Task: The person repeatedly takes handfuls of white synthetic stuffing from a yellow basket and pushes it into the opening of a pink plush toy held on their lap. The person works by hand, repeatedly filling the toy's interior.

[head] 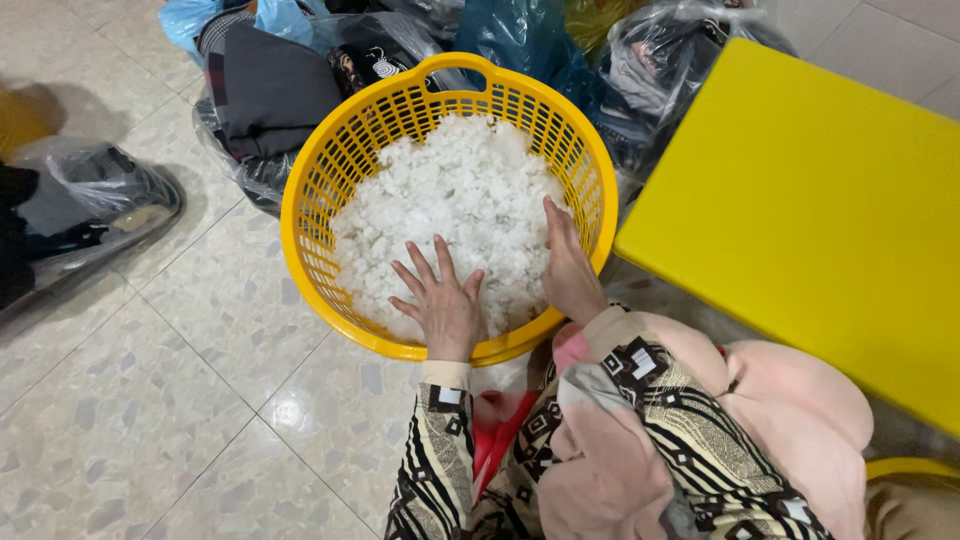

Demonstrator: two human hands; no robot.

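A tiled floor is spreading under everything, and a big yellow table top is sitting to your right. Plastic bags of clothes are crowding behind the round yellow basket, which is resting on the floor right in front of you. White fluffy stuffing is filling the basket. You are pressing your left hand flat on the stuffing, fingers spread wide. You are laying your right hand on its edge against the stuffing near the basket's right wall, fingers together, gripping nothing.
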